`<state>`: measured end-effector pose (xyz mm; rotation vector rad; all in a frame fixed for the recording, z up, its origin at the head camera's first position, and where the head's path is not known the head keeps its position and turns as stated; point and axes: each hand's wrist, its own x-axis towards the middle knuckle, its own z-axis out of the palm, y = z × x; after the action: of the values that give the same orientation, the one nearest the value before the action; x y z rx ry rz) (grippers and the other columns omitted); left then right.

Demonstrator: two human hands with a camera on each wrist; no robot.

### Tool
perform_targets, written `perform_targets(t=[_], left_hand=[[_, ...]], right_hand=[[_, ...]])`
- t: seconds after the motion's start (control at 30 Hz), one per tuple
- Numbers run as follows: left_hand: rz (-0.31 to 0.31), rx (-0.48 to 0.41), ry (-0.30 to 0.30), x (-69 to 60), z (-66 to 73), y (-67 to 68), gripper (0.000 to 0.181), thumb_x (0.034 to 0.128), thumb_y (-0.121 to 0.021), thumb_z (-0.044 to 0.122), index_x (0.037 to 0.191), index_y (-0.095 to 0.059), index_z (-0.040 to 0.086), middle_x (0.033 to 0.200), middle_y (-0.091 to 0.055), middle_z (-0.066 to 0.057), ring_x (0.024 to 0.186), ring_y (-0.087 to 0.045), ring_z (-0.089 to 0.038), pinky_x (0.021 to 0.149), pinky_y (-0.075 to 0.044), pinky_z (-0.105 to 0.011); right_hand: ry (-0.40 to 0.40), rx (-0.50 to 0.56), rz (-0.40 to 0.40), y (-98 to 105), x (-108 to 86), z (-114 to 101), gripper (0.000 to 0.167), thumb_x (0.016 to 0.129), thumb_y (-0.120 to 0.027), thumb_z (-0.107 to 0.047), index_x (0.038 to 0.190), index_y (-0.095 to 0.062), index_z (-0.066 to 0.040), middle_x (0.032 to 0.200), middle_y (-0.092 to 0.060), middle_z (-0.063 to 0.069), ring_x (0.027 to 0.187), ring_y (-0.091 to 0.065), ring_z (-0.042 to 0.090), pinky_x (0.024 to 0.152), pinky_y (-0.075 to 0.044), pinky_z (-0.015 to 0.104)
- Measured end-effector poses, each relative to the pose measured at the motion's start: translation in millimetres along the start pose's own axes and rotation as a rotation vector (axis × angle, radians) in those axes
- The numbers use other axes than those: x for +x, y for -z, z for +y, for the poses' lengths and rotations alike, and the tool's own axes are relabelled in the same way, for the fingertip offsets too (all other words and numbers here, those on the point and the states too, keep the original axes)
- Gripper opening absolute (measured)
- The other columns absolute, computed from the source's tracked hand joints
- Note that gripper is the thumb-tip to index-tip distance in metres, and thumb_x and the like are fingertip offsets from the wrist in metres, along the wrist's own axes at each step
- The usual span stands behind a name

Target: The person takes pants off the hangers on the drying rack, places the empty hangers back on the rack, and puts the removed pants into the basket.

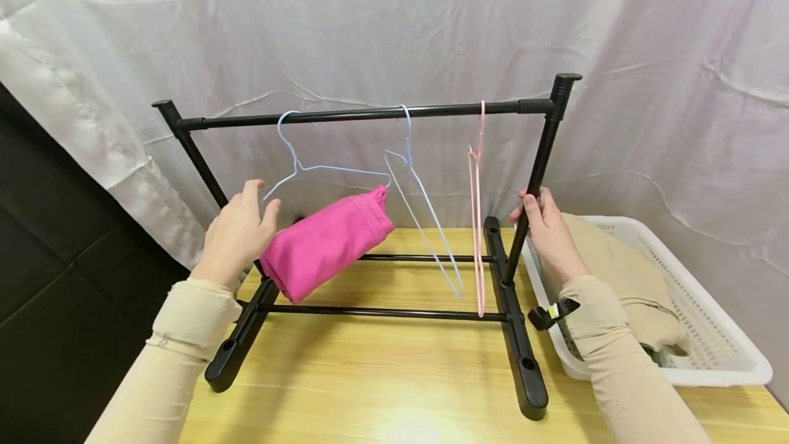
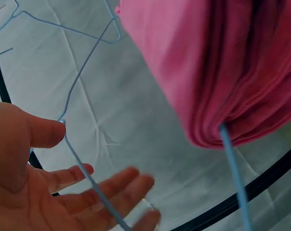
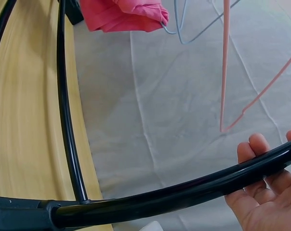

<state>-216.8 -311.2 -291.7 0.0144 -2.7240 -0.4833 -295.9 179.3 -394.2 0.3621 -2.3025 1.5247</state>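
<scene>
Beige sleeves [image 1: 185, 334] reach in from the bottom edge. The left hand [image 1: 237, 231], its thumb and fingers spread apart, is just beside the left end of a folded bright pink cloth [image 1: 329, 245], draped over the lower wire of a light-blue hanger [image 1: 339, 168]; whether the thumb touches the wire is unclear. The right hand [image 1: 547, 228] grips the right upright of a black garment rack [image 1: 351, 115], well apart from the cloth. Right of it, a white plastic basket [image 1: 678, 377] holds beige fabric [image 1: 622, 273]. A second blue hanger [image 1: 427, 192] and a pink hanger [image 3: 225, 72] hang between cloth and right hand. Behind hangs a pale curtain [image 1: 394, 33].
</scene>
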Motion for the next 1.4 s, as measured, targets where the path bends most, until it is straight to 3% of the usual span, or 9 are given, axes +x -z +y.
perform_targets(t=[0.13, 0.33, 0.53, 0.63, 0.77, 0.87, 0.97, 1.17, 1.4], left_hand=[[-0.043, -0.005, 0.010, -3.1, -5.2, -1.6, 0.055, 0.1156, -0.034, 0.045, 0.156, -0.041, 0.009, 0.121, -0.069, -0.029, 0.106, -0.069, -0.055, 0.076, -0.053, -0.065], [-0.014, 0.004, -0.036, -7.4, -10.7, -0.7, 0.039, 0.1168, -0.031, 0.041, 0.128, -0.055, 0.012, 0.096, -0.067, -0.022, 0.090, -0.067, -0.048, 0.062, -0.048, -0.052], [-0.052, -0.060, -0.107, -9.3, -15.9, 1.9, 0.038, 0.1173, -0.034, 0.033, 0.117, -0.063, 0.009, 0.095, -0.068, -0.015, 0.082, -0.063, -0.034, 0.066, -0.047, -0.043], [-0.121, -0.161, -0.102, -11.6, -18.3, 3.2, 0.040, 0.1174, -0.032, 0.033, 0.119, -0.063, 0.007, 0.088, -0.064, -0.012, 0.073, -0.060, -0.026, 0.066, -0.047, -0.039], [-0.255, -0.417, -0.032, -16.1, -19.0, 5.5, 0.039, 0.1185, -0.031, 0.034, 0.122, -0.054, 0.003, 0.076, -0.048, -0.004, 0.057, -0.045, -0.013, 0.055, -0.042, -0.030], [-0.308, -0.590, 0.012, -18.5, -17.2, 5.8, 0.035, 0.1192, -0.031, 0.031, 0.121, -0.049, 0.001, 0.073, -0.039, 0.000, 0.053, -0.034, -0.008, 0.048, -0.035, -0.026], [-0.294, -0.658, 0.029, -20.4, -14.0, 4.6, 0.033, 0.1194, -0.032, 0.029, 0.119, -0.049, 0.000, 0.072, -0.036, 0.003, 0.052, -0.031, -0.006, 0.046, -0.032, -0.025], [-0.200, -0.683, 0.064, -24.3, -6.1, 1.1, 0.033, 0.1188, -0.035, 0.028, 0.118, -0.052, 0.000, 0.069, -0.037, 0.006, 0.053, -0.034, -0.007, 0.048, -0.034, -0.024], [-0.086, -0.518, 0.069, -26.4, -0.1, -1.7, 0.036, 0.1174, -0.038, 0.034, 0.119, -0.059, 0.005, 0.070, -0.048, 0.002, 0.057, -0.045, -0.011, 0.052, -0.041, -0.028]], right_hand=[[0.000, 0.000, -0.002, -1.4, -0.4, -0.8, 0.046, 0.118, -0.031, -0.038, 0.144, -0.043, -0.001, 0.099, -0.067, 0.000, 0.090, -0.061, 0.014, 0.074, -0.048, 0.027], [-0.004, 0.004, -0.001, -2.8, -1.2, -1.2, 0.046, 0.118, -0.030, -0.038, 0.144, -0.043, -0.001, 0.103, -0.067, 0.008, 0.091, -0.061, 0.010, 0.077, -0.048, 0.027], [-0.011, 0.054, 0.008, -4.4, 0.3, 1.6, 0.039, 0.119, -0.031, -0.035, 0.140, -0.046, -0.006, 0.098, -0.066, -0.002, 0.091, -0.060, 0.003, 0.080, -0.048, 0.025], [-0.005, 0.068, 0.005, -4.8, -0.4, 1.1, 0.040, 0.118, -0.032, -0.036, 0.141, -0.046, -0.006, 0.098, -0.066, -0.002, 0.093, -0.060, 0.004, 0.081, -0.049, 0.024], [-0.003, 0.058, 0.000, -5.0, -2.1, -0.1, 0.048, 0.118, -0.032, -0.038, 0.144, -0.042, 0.001, 0.100, -0.066, 0.000, 0.094, -0.061, 0.004, 0.083, -0.048, 0.023], [0.004, 0.052, 0.004, -5.5, -1.9, 0.4, 0.048, 0.118, -0.032, -0.037, 0.144, -0.042, 0.002, 0.099, -0.066, 0.000, 0.093, -0.061, 0.003, 0.082, -0.048, 0.023], [0.013, 0.045, 0.010, -5.7, -1.1, 1.2, 0.047, 0.118, -0.032, -0.037, 0.142, -0.043, 0.002, 0.098, -0.067, 0.001, 0.092, -0.062, 0.002, 0.080, -0.049, 0.023], [0.018, 0.050, 0.023, -5.7, -0.3, 2.9, 0.046, 0.118, -0.032, -0.037, 0.141, -0.043, 0.002, 0.098, -0.068, 0.003, 0.091, -0.062, 0.000, 0.080, -0.049, 0.020], [0.022, 0.004, 0.030, -4.8, -0.2, 1.0, 0.045, 0.118, -0.032, -0.036, 0.141, -0.045, 0.001, 0.105, -0.069, 0.019, 0.089, -0.062, -0.002, 0.079, -0.048, 0.023]])
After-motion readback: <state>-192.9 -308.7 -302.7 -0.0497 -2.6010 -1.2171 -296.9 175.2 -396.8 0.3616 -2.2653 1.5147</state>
